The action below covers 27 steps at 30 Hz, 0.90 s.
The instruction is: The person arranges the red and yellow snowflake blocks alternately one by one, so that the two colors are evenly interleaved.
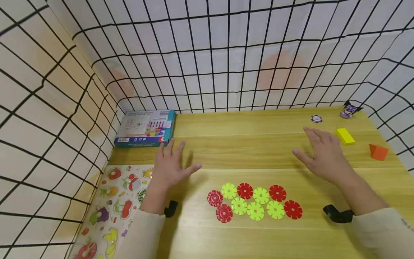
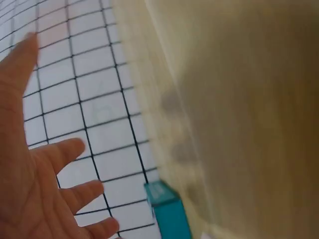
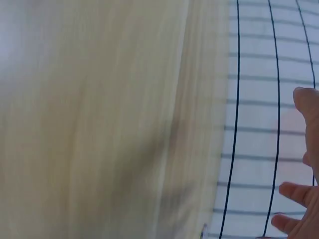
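Observation:
My left hand (image 1: 169, 169) hovers over the table with fingers spread, holding nothing, just in front of a boxed toy set (image 1: 145, 127). In the left wrist view its fingers are straight and apart, and the teal corner of the box (image 2: 172, 216) shows below. On the other side my right hand (image 1: 326, 156) is also raised, fingers extended, nearest a yellow block (image 1: 345, 136). Between and below the hands lie notched plastic discs, several red (image 1: 224, 213) and several yellow-green (image 1: 256, 211), flat in two uneven rows.
An orange wedge block (image 1: 378, 152), a poker chip (image 1: 316, 118) and a small purple figurine (image 1: 350, 109) stand at the right. A fruit-patterned sheet (image 1: 110, 208) covers the table's left front. Black wire grid (image 1: 220, 54) encloses the back and sides.

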Available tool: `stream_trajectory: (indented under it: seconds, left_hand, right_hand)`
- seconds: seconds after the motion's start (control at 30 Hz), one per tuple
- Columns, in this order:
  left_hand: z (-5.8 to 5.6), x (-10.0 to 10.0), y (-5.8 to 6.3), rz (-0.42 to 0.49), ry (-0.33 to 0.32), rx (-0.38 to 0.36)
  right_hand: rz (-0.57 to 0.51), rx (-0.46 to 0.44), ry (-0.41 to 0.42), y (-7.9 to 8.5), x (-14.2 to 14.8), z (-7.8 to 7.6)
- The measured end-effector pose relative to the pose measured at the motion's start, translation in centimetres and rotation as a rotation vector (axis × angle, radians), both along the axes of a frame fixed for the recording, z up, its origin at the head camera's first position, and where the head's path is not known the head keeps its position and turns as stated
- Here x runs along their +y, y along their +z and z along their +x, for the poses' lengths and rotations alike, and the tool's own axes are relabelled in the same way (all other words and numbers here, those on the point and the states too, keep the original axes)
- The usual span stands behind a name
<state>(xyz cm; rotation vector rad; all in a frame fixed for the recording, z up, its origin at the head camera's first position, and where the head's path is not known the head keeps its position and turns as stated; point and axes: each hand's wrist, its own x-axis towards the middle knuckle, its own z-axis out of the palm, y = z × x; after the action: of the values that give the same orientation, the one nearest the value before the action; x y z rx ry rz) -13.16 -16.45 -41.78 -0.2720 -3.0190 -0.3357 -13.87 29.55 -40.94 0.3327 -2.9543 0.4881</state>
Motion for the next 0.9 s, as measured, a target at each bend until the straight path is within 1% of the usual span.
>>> stream_trajectory:
  seconds: [0.1,0.2,0.27,0.33,0.4,0.53,0.63,0.7,0.77,0.83,0.9]
  left_hand:
    - [1.1,1.2,-0.4,0.065,-0.005,-0.050]
    - [2.1,2.2,-0.7,0.139,-0.005,-0.118]
    - [2.4,2.7,-0.9,0.183,-0.023,-0.156]
    - [2.6,3.1,-1.0,0.237,-0.061,-0.201]
    - [2.7,3.3,-1.0,0.312,-0.125,-0.278]
    - [2.7,3.7,-1.2,0.436,-0.229,-0.477]
    - [2.8,3.9,-1.4,0.477,-0.247,-0.587]
    - [2.8,4.0,-1.7,0.492,-0.255,-0.630]
    - [2.9,4.1,-2.0,0.497,-0.264,-0.654]
    - [3.0,4.2,-2.3,0.493,-0.279,-0.656]
    - [3.1,4.4,-2.5,0.478,-0.300,-0.641]
  right_hand:
    - [-0.069,-0.015,0.034,-0.2,-1.6,0.6]
    - [-0.093,-0.042,0.071,-0.5,-3.3,1.3]
    - [-0.102,-0.062,0.101,-0.8,-4.4,1.7]
    - [-0.115,-0.092,0.134,-1.2,-5.5,2.2]
    - [-0.127,-0.127,0.167,-1.7,-6.6,2.7]
    - [-0.142,-0.177,0.228,-2.5,-9.3,3.5]
    - [-0.140,-0.195,0.284,-3.1,-11.4,3.8]
    - [-0.127,-0.209,0.316,-3.3,-12.7,3.9]
    - [-0.101,-0.226,0.345,-3.6,-13.8,4.0]
    - [-0.088,-0.253,0.370,-3.7,-14.7,4.0]
    - [-0.075,-0.272,0.389,-3.9,-15.5,4.0]
